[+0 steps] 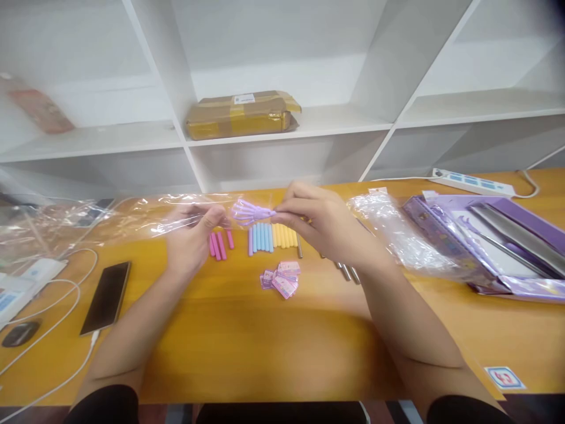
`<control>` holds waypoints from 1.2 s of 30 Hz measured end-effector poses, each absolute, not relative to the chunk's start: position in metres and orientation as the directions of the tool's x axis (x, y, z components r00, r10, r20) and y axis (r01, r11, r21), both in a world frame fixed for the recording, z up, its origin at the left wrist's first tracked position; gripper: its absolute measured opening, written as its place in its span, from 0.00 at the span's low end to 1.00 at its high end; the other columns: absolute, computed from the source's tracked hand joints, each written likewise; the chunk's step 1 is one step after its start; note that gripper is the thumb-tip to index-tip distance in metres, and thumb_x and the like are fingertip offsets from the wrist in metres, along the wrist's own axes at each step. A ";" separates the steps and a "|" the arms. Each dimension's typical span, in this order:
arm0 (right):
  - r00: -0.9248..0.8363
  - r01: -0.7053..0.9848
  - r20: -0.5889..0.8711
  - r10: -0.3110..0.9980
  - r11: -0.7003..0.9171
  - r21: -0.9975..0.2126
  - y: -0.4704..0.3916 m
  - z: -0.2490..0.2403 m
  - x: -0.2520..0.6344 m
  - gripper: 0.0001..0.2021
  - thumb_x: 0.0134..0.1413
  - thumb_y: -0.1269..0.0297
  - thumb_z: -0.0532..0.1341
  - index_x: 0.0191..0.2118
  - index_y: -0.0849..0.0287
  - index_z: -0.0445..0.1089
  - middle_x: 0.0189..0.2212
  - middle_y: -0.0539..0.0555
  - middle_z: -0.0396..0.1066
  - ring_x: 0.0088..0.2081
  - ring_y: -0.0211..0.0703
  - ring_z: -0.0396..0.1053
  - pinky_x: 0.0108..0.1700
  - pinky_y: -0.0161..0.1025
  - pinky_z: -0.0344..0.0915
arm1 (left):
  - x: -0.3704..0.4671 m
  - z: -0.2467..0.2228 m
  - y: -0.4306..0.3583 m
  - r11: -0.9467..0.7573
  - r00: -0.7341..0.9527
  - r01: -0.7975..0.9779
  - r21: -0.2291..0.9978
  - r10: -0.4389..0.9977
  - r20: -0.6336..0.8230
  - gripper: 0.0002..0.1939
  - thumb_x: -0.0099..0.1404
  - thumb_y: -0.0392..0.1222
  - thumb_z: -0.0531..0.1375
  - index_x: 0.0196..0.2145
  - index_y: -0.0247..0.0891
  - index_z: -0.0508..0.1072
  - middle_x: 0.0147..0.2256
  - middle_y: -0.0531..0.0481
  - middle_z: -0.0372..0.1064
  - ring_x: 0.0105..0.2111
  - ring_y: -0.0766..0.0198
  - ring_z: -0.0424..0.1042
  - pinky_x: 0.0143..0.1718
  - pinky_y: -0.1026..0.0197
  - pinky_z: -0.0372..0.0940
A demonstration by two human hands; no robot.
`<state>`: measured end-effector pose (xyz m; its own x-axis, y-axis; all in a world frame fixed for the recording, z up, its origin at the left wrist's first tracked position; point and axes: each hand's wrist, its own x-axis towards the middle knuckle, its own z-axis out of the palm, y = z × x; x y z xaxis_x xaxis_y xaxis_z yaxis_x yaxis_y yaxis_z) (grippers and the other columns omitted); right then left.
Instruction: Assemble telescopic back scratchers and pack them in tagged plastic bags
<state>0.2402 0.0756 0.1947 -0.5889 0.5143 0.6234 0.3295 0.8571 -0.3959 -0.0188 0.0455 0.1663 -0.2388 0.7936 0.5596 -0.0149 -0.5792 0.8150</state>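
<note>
My left hand (188,244) is closed on a long clear plastic bag (145,221), which stretches away to the left. In my right hand (329,221), thumb and fingers pinch the narrow end of a purple claw-shaped head (248,211), like that of a back scratcher. Its spread prongs point left, at the bag's right end; I cannot tell whether they are inside the plastic. Below the hands lie pink sticks (220,246), blue sticks (262,238) and yellow sticks (285,237). Several metal rods (348,273) show partly under my right forearm. Small printed cards (283,281) lie in front.
At right are a heap of clear plastic bags (392,229) and an open purple box (489,277) with long items inside. A phone (106,298), a mouse (21,334) and white cables lie left. A taped carton (242,115) sits on the shelf; a power strip (472,182) lies behind.
</note>
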 end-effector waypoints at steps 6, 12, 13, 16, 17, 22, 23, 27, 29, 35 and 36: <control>-0.579 0.280 0.604 0.548 0.830 -0.483 0.083 0.194 0.244 0.12 0.72 0.56 0.66 0.39 0.54 0.84 0.31 0.50 0.64 0.34 0.37 0.64 0.38 0.39 0.60 | -0.022 0.162 0.047 -0.539 -0.182 0.060 0.840 0.822 0.540 0.16 0.60 0.54 0.77 0.34 0.40 0.81 0.31 0.50 0.80 0.31 0.59 0.82 0.33 0.58 0.80; -0.563 0.249 0.434 0.703 0.645 -0.723 0.087 0.195 0.248 0.19 0.59 0.50 0.75 0.53 0.52 0.82 0.29 0.48 0.73 0.31 0.37 0.66 0.38 0.40 0.62 | -0.025 0.160 0.046 -0.493 -0.123 0.071 0.867 0.859 0.498 0.13 0.59 0.50 0.78 0.37 0.42 0.84 0.36 0.48 0.82 0.35 0.57 0.84 0.37 0.57 0.81; -0.557 0.239 0.410 0.722 0.612 -0.754 0.087 0.195 0.248 0.22 0.58 0.50 0.75 0.55 0.52 0.81 0.28 0.48 0.73 0.31 0.38 0.67 0.38 0.40 0.63 | -0.025 0.160 0.046 -0.477 -0.105 0.050 0.878 0.871 0.479 0.13 0.58 0.49 0.79 0.37 0.43 0.84 0.36 0.48 0.83 0.35 0.57 0.84 0.36 0.57 0.81; -0.540 0.225 0.373 0.755 0.556 -0.800 0.087 0.195 0.245 0.27 0.55 0.50 0.77 0.59 0.52 0.79 0.28 0.46 0.73 0.31 0.38 0.69 0.38 0.39 0.64 | -0.024 0.159 0.044 -0.419 -0.065 0.030 0.908 0.905 0.420 0.14 0.56 0.48 0.80 0.37 0.43 0.85 0.34 0.47 0.82 0.30 0.58 0.82 0.28 0.58 0.79; -0.536 0.222 0.371 0.759 0.550 -0.805 0.087 0.194 0.244 0.29 0.54 0.49 0.78 0.59 0.52 0.78 0.28 0.46 0.72 0.31 0.38 0.70 0.38 0.39 0.65 | -0.024 0.158 0.043 -0.401 -0.058 0.045 0.915 0.913 0.403 0.15 0.56 0.48 0.80 0.37 0.42 0.85 0.33 0.47 0.82 0.28 0.58 0.81 0.25 0.59 0.77; -0.529 0.213 0.413 0.741 0.587 -0.781 0.082 0.191 0.238 0.29 0.56 0.48 0.76 0.60 0.53 0.76 0.28 0.46 0.72 0.31 0.39 0.71 0.38 0.39 0.66 | -0.021 0.152 0.040 -0.288 0.029 0.160 0.944 0.957 0.288 0.12 0.60 0.48 0.77 0.38 0.42 0.85 0.28 0.48 0.80 0.21 0.60 0.77 0.17 0.62 0.70; -0.525 0.223 0.428 0.736 0.604 -0.765 0.080 0.191 0.238 0.29 0.57 0.48 0.75 0.60 0.53 0.76 0.28 0.46 0.73 0.31 0.39 0.70 0.38 0.39 0.66 | -0.020 0.151 0.041 -0.282 0.021 0.149 0.948 0.959 0.282 0.12 0.60 0.48 0.77 0.37 0.41 0.85 0.28 0.47 0.80 0.22 0.59 0.78 0.17 0.61 0.71; -0.546 0.338 0.413 0.729 0.643 -0.688 0.076 0.197 0.246 0.27 0.61 0.44 0.72 0.58 0.55 0.75 0.33 0.49 0.77 0.32 0.38 0.70 0.38 0.39 0.64 | -0.017 0.154 0.044 -0.327 -0.117 0.000 0.945 0.939 0.324 0.13 0.57 0.47 0.79 0.35 0.40 0.83 0.31 0.46 0.81 0.31 0.53 0.83 0.28 0.55 0.81; -0.608 0.447 0.325 0.724 0.651 -0.614 0.076 0.203 0.255 0.20 0.66 0.42 0.67 0.48 0.56 0.77 0.31 0.49 0.75 0.30 0.37 0.66 0.34 0.38 0.60 | -0.018 0.160 0.045 -0.352 -0.164 -0.060 0.934 0.926 0.339 0.14 0.56 0.47 0.80 0.35 0.39 0.83 0.32 0.47 0.82 0.33 0.53 0.84 0.32 0.54 0.82; -0.685 0.475 0.307 0.661 0.725 -0.500 0.082 0.212 0.271 0.25 0.75 0.41 0.55 0.36 0.55 0.75 0.29 0.49 0.74 0.29 0.37 0.63 0.35 0.39 0.57 | -0.021 0.173 0.046 -0.373 -0.127 -0.183 0.910 0.926 0.354 0.14 0.55 0.46 0.80 0.34 0.38 0.84 0.34 0.47 0.82 0.34 0.58 0.84 0.35 0.59 0.82; -0.672 0.469 0.325 0.665 0.722 -0.509 0.082 0.212 0.270 0.25 0.75 0.41 0.55 0.36 0.55 0.75 0.30 0.49 0.74 0.30 0.37 0.64 0.35 0.38 0.58 | -0.020 0.172 0.046 -0.362 -0.112 -0.192 0.912 0.932 0.346 0.14 0.56 0.46 0.80 0.34 0.38 0.84 0.34 0.47 0.82 0.34 0.59 0.84 0.35 0.60 0.82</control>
<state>0.2698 0.0823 0.2117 -0.6723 0.6654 0.3245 0.4691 0.7220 -0.5085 -0.0201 0.0459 0.1719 -0.1124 0.9317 0.3455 -0.1920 -0.3615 0.9124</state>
